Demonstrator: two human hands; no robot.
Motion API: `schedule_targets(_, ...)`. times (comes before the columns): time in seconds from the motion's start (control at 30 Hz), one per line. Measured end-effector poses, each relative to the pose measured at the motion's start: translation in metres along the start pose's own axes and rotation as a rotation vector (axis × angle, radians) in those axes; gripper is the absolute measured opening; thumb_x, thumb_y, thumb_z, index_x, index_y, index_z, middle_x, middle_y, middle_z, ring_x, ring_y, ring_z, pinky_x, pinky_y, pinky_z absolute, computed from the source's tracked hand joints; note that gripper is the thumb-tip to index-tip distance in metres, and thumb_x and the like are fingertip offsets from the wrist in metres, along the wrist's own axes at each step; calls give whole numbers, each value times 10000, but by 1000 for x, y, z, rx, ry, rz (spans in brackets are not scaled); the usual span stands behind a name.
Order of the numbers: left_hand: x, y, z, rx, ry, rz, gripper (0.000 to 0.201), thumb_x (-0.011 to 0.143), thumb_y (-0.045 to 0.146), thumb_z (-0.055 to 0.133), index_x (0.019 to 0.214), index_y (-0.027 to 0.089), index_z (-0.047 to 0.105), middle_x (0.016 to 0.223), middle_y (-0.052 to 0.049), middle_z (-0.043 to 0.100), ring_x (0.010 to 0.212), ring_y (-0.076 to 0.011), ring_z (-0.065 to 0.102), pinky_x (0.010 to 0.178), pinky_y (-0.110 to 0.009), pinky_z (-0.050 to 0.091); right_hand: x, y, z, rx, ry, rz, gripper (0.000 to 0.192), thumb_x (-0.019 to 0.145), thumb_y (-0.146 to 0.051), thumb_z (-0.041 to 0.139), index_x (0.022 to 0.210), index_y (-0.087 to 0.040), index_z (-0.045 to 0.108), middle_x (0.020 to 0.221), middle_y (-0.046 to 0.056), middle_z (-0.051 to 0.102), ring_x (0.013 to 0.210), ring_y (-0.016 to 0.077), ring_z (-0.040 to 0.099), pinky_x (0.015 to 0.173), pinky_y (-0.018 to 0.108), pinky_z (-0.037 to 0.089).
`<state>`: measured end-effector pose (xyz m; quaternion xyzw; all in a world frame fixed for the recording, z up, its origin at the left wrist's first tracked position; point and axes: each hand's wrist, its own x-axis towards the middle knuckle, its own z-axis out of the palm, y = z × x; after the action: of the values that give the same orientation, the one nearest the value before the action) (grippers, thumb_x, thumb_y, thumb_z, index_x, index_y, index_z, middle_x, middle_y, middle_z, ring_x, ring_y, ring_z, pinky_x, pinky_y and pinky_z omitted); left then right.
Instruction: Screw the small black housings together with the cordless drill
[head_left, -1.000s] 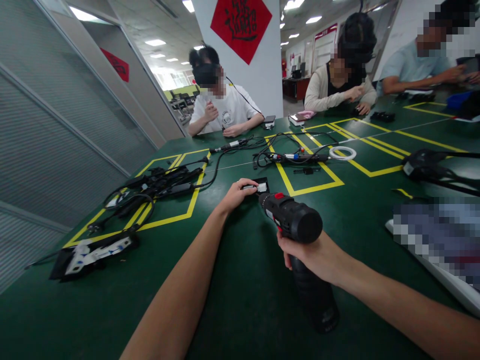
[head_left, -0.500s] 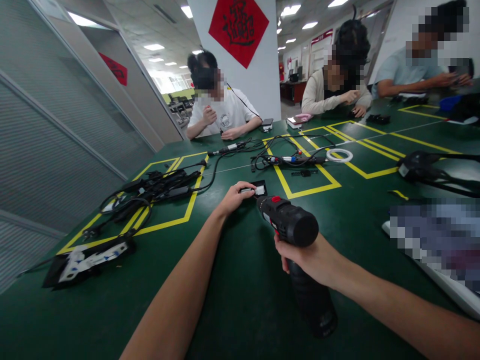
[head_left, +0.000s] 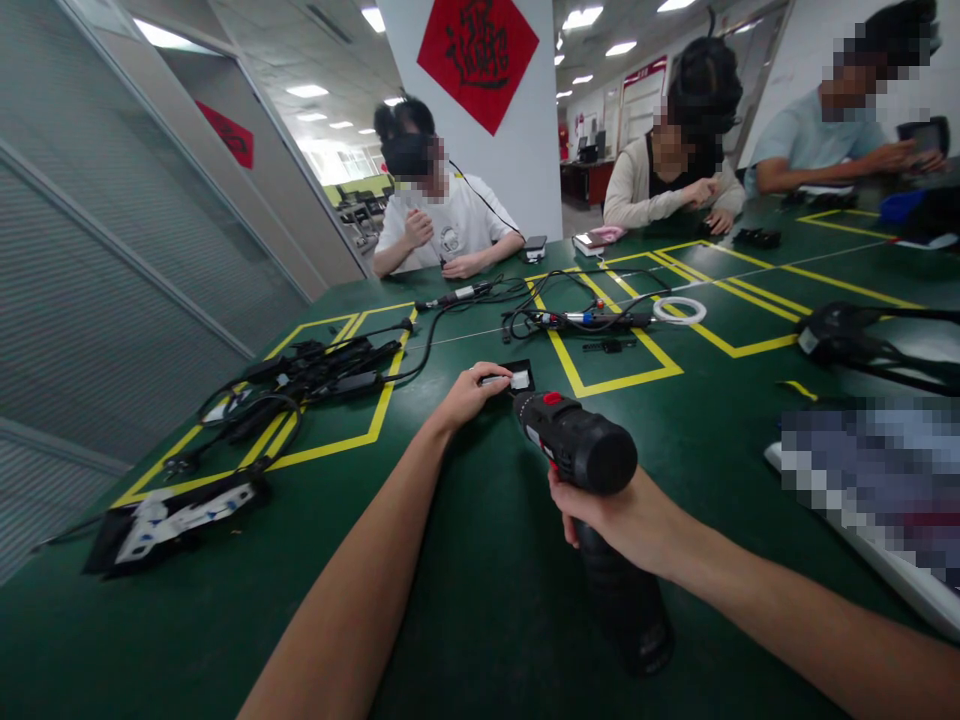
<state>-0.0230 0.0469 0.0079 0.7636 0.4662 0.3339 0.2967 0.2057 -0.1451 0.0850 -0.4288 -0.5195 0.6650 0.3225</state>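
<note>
Near the middle of the green desk (head_left: 480,590), the black power drill (head_left: 576,440) is wrapped in the right hand (head_left: 600,515), whose fingers close around the top of the grip. Compared with a second ago, the whole view has shifted slightly, while drill and hands keep their places relative to each other; against half a second ago, they look unchanged. The drill's nose points away from the wearer and to the left, at a small black tray (head_left: 524,366) holding a white piece (head_left: 520,380). Its body's long axis runs from the rear cap, nearer and to the right, to that nose; the handle slants down and back toward the wearer. The left hand (head_left: 469,402) rests at the tray's left side, fingers together; whether they pinch it, I cannot tell.
</note>
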Motion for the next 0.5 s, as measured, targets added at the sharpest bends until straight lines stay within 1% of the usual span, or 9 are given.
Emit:
schedule_targets(0.13, 0, 0, 1, -16, 6, -7, 328, 766, 448, 590, 965, 206, 687, 1101, -56, 626, 1068, -222, 558, 1001, -352, 399, -1, -2, 0, 2, 5, 11, 489, 722, -137, 596, 1187, -192, 455, 635, -63, 540, 505, 123, 555, 533, 265, 451)
schedule_targets(0.3, 0, 2, 1, -42, 16, -10, 314, 762, 431, 598, 953, 199, 689, 1087, -58, 630, 1054, -219, 565, 990, -352, 404, 0, -3, 0, -4, 7, 5, 470, 728, -146, 599, 1175, -193, 462, 639, -63, 543, 503, 121, 560, 536, 266, 451)
schedule_targets(0.5, -1, 7, 0, -14, 17, 0, 308, 766, 418, 591, 961, 203, 695, 1092, -54, 635, 1054, -218, 565, 992, -360, 406, -1, -3, 0, -31, 2, 0, 484, 738, -146, 598, 1192, -187, 437, 632, -69, 537, 503, 120, 563, 533, 260, 450)
